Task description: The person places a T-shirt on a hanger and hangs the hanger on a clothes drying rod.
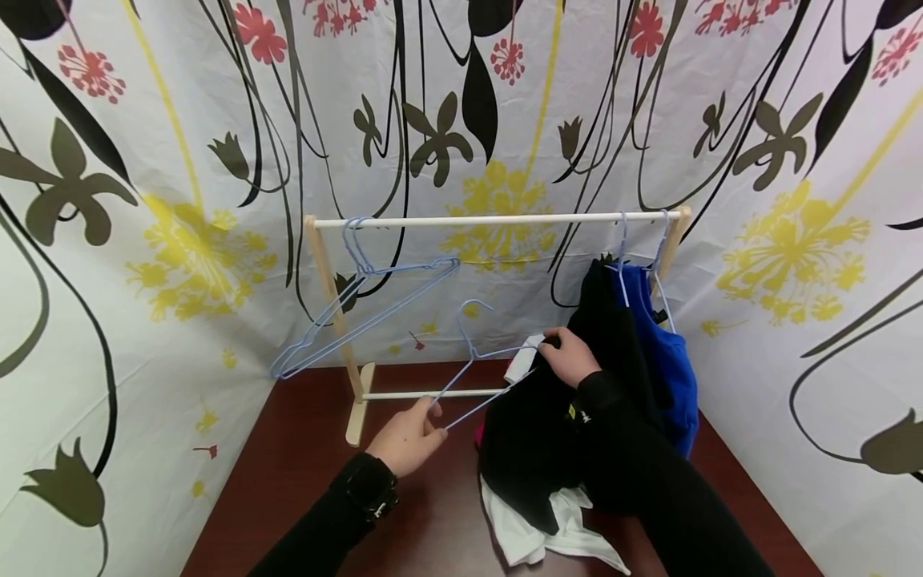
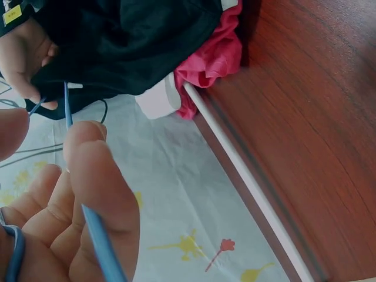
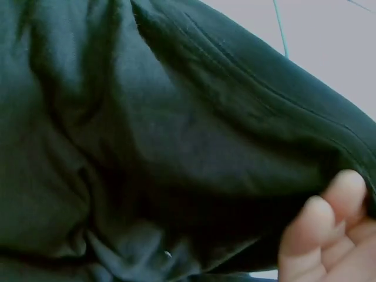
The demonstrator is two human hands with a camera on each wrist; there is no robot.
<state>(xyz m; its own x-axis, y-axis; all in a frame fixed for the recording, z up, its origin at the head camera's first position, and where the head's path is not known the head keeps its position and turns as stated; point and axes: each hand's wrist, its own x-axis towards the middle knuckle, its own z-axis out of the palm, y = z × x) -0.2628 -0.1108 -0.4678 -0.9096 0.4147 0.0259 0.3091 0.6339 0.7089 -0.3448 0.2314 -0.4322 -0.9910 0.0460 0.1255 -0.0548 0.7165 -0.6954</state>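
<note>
1. Threading a hanger into a garment looks like the step in hand: left hand pinches the lower wire of a light blue hanger, fingers curled round it, in front of the wooden rack.
2. Right hand grips the neck edge of the black garment, fingers curled over the cloth; the hanger's far tip meets the cloth right at that hand, below the rack's top rail.
3. Black garment sits in a heap on the table at the rack's right half, partly draped up toward the rail.
4. Next move, as I judge it: hold the neck open, slide the hanger arm in, then lift the hook to the rail.
5. Around: spare blue hangers hang tilted at the rack's left end; a blue garment hangs at its right end.
6. Possibly in the way: white cloth and pink cloth lie under the black heap beside the rack's lower bar; they could snag or lift along.
</note>
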